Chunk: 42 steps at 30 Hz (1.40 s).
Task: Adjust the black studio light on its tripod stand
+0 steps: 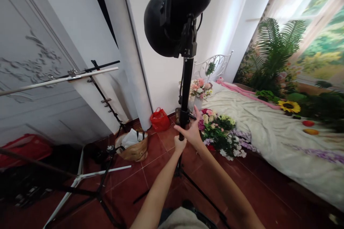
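From my end: lamp point(163, 25) is mounted on the stand point(187, 86), standing near the flowers point(215, 125). Left hand point(180, 144) wraps the stand; right hand point(192, 134) spread open at the collar point(185, 117). I can't tell if the collar's locked.

My left forearm point(158, 195) and right forearm point(224, 179) are bare, narrow at the wrists and broader toward the elbows. My left hand point(180, 144) and right hand point(192, 132) are bare too, with slender fingers point(197, 111). I wear 1 pale, greyish-beige top point(183, 219), and dark bluish clothing point(165, 216) shows beside it, too little of it to tell its cut.
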{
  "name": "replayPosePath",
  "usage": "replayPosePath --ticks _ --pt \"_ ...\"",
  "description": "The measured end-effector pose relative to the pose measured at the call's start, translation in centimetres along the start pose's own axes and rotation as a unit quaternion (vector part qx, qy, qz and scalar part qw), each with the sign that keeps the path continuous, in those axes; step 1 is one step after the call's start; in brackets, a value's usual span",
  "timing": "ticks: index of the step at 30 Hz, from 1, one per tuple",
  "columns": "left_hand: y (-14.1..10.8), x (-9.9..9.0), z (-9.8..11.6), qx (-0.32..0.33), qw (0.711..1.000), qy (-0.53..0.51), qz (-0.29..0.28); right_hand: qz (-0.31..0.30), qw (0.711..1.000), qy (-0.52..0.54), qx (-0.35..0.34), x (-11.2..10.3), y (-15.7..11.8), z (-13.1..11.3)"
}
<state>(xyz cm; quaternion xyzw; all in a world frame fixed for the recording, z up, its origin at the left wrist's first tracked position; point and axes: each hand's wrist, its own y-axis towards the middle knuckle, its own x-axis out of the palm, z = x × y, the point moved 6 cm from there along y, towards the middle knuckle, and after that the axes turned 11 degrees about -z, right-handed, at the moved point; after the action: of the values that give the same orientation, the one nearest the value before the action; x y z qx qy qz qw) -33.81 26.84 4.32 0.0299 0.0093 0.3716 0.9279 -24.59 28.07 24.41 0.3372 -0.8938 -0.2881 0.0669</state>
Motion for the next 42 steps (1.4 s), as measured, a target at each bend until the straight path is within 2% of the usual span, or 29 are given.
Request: replayPosePath --ticks 2,4,10,14,16,20,23,27,32,35,38,42 --pt "0.0 0.0 0.4 0.011 1.0 0.011 -0.004 0.082 0.997 -0.001 0.003 0.2 1.1 -1.2" --pt "0.1 -0.1 0.6 0.017 1.0 0.021 -0.01 0.12 0.993 0.007 0.008 0.2 1.8 -1.1" --pt "-0.7 -0.5 0.7 0.042 0.997 0.037 -0.06 0.066 0.992 0.1 0.045 0.0 3.9 0.5" --pt "-2.0 -0.9 1.2 0.068 0.993 0.037 -0.089 0.015 0.989 0.142 0.035 0.0 6.0 -0.9" --pt "-2.3 -1.1 1.2 0.072 0.993 0.042 -0.079 0.003 0.99 0.141 0.029 -0.1 6.8 -1.7" --pt "-2.3 -1.1 0.4 0.069 0.996 0.038 -0.052 0.026 0.996 0.087 0.022 -0.4 6.6 -2.4" --pt "-2.2 -0.9 -1.0 0.028 0.998 0.022 -0.052 0.06 0.998 0.027 0.023 -0.3 5.1 -2.0" --pt "-2.2 -1.3 -2.3 0.004 0.999 0.014 -0.029 0.059 0.997 0.014 0.049 0.2 2.8 0.5" --pt "-1.9 -1.1 -2.8 0.027 0.998 0.013 -0.054 -0.009 0.993 0.054 0.106 0.5 0.0 6.3" --pt "-1.7 -0.8 -3.0 0.035 0.997 0.005 -0.073 -0.03 0.99 0.064 0.122 0.6 -2.1 9.7" --pt "-1.6 -0.6 -3.2 0.038 0.995 -0.01 -0.086 -0.012 0.987 0.066 0.143 1.1 -4.3 12.3" --pt "-1.7 -0.5 -3.2 0.042 0.994 -0.018 -0.095 0.031 0.986 0.069 0.15 1.6 -5.9 13.4"
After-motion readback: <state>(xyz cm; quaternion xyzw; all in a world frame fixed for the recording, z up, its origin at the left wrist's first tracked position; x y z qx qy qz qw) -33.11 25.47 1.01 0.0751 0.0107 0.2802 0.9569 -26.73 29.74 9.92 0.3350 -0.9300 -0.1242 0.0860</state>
